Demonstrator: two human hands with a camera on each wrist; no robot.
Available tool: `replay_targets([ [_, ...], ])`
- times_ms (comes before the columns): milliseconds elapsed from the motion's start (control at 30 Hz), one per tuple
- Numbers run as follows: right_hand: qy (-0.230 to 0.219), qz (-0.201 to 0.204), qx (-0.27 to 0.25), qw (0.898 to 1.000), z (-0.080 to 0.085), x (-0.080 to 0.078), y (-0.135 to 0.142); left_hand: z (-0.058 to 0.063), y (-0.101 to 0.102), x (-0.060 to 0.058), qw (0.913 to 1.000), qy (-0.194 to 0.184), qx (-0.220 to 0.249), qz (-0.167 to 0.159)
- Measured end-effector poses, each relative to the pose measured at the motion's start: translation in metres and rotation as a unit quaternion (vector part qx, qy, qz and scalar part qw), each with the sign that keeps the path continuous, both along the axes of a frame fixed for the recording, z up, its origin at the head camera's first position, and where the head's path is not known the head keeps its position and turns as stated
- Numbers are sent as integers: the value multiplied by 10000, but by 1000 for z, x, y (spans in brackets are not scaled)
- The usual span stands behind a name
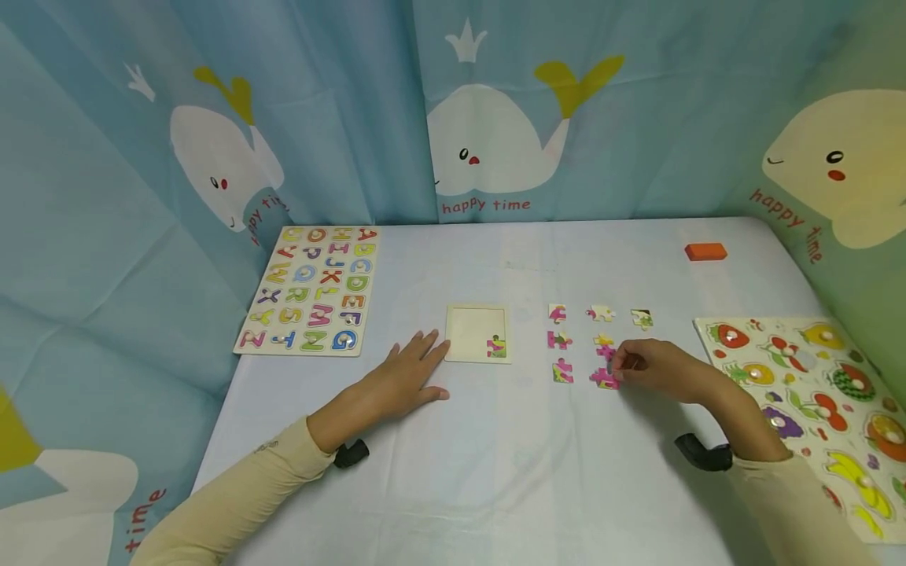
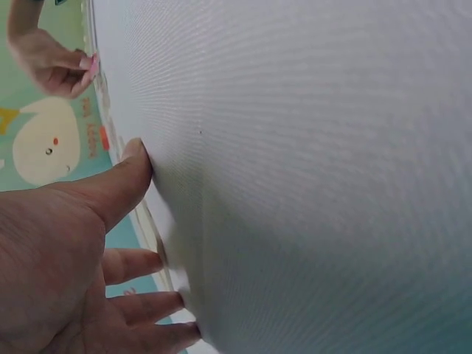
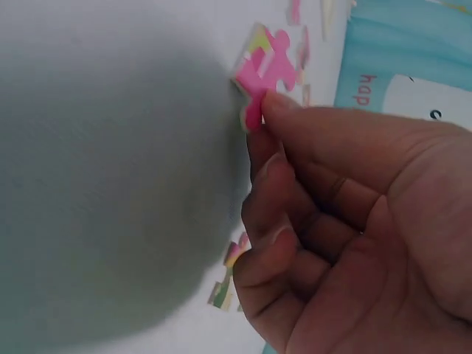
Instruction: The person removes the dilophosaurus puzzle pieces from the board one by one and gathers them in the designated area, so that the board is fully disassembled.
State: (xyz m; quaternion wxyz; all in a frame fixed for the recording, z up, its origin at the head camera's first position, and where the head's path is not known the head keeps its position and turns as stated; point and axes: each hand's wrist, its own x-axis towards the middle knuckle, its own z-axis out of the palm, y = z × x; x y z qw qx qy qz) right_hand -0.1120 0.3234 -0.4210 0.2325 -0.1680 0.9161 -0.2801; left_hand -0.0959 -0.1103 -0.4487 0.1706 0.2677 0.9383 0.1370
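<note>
My right hand (image 1: 658,369) pinches a pink jigsaw piece (image 3: 267,70) between thumb and forefinger; the other fingers are curled beneath. My left hand (image 1: 403,377) rests on the white table with fingers spread, its fingertips at the left edge of a small square puzzle tray (image 1: 467,334). One pink and green piece (image 1: 497,347) lies in the tray's lower right corner. Several loose pieces lie in rows right of the tray, among them a pink piece (image 1: 557,314), a yellow-topped piece (image 1: 604,340) and a dark-and-white piece (image 1: 642,317).
An alphabet board (image 1: 304,295) lies at the back left of the table. A fruit board (image 1: 771,369) lies on the right, under my right forearm. An orange block (image 1: 705,251) sits at the back right. Whale-print curtains (image 1: 354,157) hang around the table.
</note>
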Motion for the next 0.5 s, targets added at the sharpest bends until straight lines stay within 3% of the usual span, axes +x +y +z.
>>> replay_targets([
  [333, 885, -169, 350, 9953, -7, 10, -17, 2, 0, 0, 10000, -3, 13, 37],
  [500, 1007, -180, 431, 9938, -1, 7, -29, 3, 0, 1, 10000, -31, -3, 45],
])
